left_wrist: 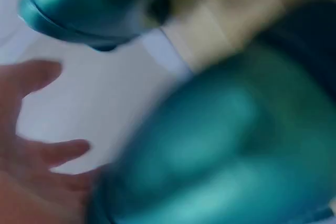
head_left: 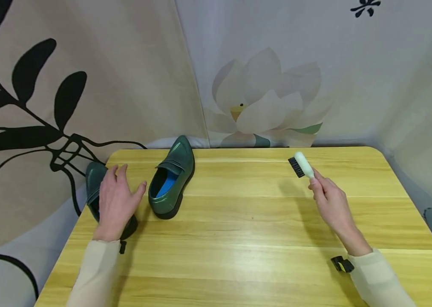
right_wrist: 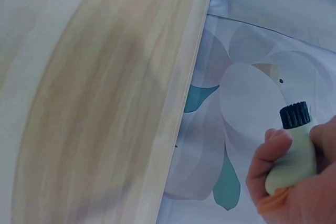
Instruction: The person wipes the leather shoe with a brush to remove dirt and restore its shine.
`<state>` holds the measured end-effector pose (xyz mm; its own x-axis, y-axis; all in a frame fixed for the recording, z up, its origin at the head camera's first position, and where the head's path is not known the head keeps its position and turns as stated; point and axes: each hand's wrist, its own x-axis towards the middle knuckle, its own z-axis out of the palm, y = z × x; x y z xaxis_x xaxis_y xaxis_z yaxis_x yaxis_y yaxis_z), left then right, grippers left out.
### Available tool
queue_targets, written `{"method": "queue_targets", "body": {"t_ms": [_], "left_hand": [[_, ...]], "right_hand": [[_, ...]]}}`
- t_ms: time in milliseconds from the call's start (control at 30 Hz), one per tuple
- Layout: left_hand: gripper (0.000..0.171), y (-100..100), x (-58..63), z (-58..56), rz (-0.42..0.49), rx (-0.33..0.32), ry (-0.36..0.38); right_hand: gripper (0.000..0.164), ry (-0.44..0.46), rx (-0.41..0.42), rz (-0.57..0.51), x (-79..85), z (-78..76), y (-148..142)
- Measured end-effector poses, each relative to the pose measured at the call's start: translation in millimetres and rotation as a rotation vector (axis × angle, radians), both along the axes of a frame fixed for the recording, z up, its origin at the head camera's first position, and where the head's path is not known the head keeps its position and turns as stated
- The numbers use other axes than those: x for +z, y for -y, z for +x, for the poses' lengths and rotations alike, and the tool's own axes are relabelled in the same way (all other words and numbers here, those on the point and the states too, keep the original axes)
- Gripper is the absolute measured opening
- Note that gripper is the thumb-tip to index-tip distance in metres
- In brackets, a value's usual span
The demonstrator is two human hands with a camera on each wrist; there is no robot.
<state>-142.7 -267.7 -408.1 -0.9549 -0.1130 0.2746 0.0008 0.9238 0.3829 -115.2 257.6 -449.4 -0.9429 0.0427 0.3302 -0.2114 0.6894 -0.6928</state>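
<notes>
Two shoes (head_left: 177, 170) point away; brush (head_left: 303, 164) slants away-left.

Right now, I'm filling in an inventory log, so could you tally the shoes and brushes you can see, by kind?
Glossy green slip-on loafers: 2, one partly hidden behind the left hand in the head view
Pale green brush with black bristles: 1, held in the right hand
Total: 3
</notes>
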Motion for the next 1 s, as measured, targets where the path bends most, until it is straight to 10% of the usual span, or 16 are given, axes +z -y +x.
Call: {"method": "queue_targets", "body": {"t_ms": [133,367,633,767,1000], "left_hand": [[0.09,26.7,-6.0,2.6,-0.111,0.044,0.105],[0.112,73.2,-3.0,-5.1,-0.049,0.162,0.377],[0.131,93.2,16.0,-19.0,0.052,0.133,0.877],[0.128,96.4,15.6,-22.2,0.106,0.091,0.904],[0.105,107.6,2.8,-14.1,0.138,0.051,0.707]], "right_hand": [[0.047,0.018,0.0,-0.004,-0.4,-0.1,0.3],[0.047,0.028,-0.004,0.008,-2.4,-0.9,-0.2],[0.047,0.024,-0.006,0.007,-4.8,-0.5,-3.2],[0.047,0.025,-0.008,0.003,-4.7,0.3,-3.9],[0.048,0.037,-0.008,0.0,-5.6,0.4,-4.7]]}}
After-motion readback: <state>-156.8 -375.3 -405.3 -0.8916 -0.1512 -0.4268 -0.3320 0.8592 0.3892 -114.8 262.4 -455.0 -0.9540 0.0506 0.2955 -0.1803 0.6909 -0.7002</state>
